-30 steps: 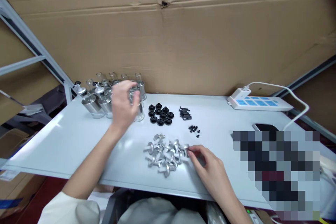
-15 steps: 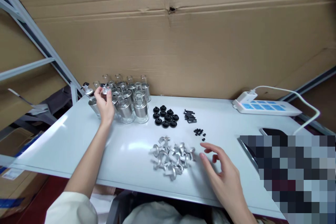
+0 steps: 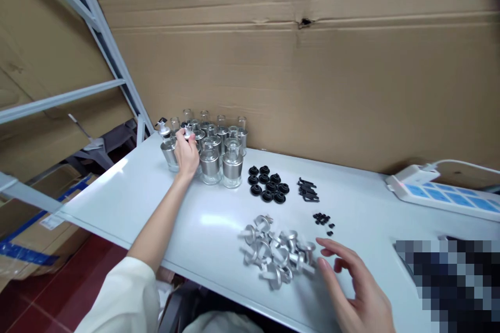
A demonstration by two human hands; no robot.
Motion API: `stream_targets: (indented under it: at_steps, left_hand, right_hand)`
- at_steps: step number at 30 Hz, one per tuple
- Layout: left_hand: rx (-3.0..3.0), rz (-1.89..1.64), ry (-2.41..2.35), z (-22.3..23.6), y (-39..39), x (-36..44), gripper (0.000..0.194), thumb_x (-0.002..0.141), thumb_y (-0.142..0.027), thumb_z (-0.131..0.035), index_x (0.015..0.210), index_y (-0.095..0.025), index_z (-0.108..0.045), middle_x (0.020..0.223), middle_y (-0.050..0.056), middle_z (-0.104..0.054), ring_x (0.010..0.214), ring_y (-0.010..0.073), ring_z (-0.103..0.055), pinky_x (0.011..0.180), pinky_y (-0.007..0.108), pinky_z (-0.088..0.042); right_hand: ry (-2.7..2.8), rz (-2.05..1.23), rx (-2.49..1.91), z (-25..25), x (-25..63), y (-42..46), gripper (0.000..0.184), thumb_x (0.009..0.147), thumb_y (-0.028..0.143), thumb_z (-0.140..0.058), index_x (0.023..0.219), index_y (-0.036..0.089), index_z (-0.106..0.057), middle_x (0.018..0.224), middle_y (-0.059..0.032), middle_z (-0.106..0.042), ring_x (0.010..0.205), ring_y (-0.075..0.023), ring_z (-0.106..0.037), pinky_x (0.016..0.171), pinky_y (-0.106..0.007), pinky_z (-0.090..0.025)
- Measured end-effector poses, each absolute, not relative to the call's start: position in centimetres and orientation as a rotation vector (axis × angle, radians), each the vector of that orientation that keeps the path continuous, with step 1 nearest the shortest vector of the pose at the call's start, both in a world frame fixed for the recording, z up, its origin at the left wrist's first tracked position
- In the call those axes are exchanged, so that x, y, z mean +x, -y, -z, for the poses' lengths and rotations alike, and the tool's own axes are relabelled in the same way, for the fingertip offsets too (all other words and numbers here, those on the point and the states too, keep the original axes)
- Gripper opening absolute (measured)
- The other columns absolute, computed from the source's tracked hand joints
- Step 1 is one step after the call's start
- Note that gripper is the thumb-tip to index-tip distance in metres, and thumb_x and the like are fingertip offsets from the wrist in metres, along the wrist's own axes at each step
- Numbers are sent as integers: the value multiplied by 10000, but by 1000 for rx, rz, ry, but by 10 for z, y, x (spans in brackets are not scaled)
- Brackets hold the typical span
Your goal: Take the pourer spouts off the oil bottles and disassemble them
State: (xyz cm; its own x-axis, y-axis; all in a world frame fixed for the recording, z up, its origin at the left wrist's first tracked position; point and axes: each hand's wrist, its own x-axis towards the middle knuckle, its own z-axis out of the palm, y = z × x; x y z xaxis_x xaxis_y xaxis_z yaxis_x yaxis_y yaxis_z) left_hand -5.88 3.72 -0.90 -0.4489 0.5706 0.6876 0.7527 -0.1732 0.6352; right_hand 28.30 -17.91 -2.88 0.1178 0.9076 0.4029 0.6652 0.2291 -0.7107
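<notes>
My left hand (image 3: 187, 155) is closed round a silver bottle stopper (image 3: 188, 131) among the glass bottles; whether the stopper sits in a bottle neck is hidden by my fingers. Just left of it stands a bottle with a metal sleeve (image 3: 169, 155), topped by a silver and black stopper (image 3: 164, 129). Several glass bottles (image 3: 233, 166) with metal sleeves and open necks stand to the right. My right hand (image 3: 357, 283) hovers with fingers apart, holding nothing, beside a pile of silver stopper parts (image 3: 279, 255). Small black pieces (image 3: 322, 218) lie beyond its fingertips.
Black round seals (image 3: 267, 196) and short black rods (image 3: 308, 190) lie in groups mid-table. A white power strip (image 3: 445, 192) sits at the right rear. Cardboard (image 3: 273, 78) rises behind the table, and a grey metal frame (image 3: 113, 47) stands at left.
My view has turned left, so the table's contents appear further right. My left hand stays at the bottles with the stopper; my right hand remains open near the silver parts.
</notes>
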Motion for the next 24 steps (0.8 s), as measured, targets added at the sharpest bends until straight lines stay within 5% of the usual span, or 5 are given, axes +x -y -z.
stream_targets:
  at_steps: [11, 24]
  left_hand:
    - [-1487, 1629, 1902, 4, -41, -55, 617, 908, -628, -190, 1165, -137, -461, 695, 42, -637, 721, 223, -645, 740, 339, -465]
    - [-1506, 1630, 1835, -1, -42, -58, 599, 905, -631, -207, 1130, -153, -491, 847, 71, -652, 805, 213, -648, 784, 338, -472]
  right_hand:
    - [1623, -312, -1556, 31, 282, 182, 258, 853, 387, -535, 1039, 216, -586, 991, -83, -652, 679, -147, -580, 347, -145, -461]
    - [1783, -209, -1390, 34, 285, 182, 242, 924, 331, -435, 1113, 225, -542, 861, -27, -653, 760, -147, -649, 652, -207, -530]
